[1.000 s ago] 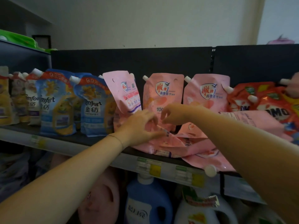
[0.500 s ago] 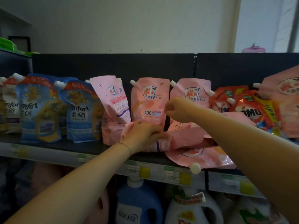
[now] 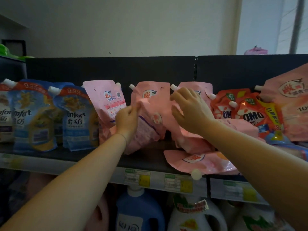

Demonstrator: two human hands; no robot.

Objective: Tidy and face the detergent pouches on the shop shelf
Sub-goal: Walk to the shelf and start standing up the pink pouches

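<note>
Pinching the upper left edge of a crumpled pink pouch (image 3: 150, 125) with the left hand (image 3: 126, 119), at the middle of the shelf (image 3: 146, 160), and pressing its right side with the released, spread right hand (image 3: 188, 110). Standing behind: three pink pouches (image 3: 106, 97). Lying at the front: one flat pouch (image 3: 200, 162). Rightward: two red pouches (image 3: 251, 114). Leftward: at least three blue pouches (image 3: 75, 117).

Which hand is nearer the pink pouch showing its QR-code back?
Left. The left hand is at the lower right corner of the QR-code pouch, gripping a crumpled pink pouch; the right hand lies farther right.
</note>
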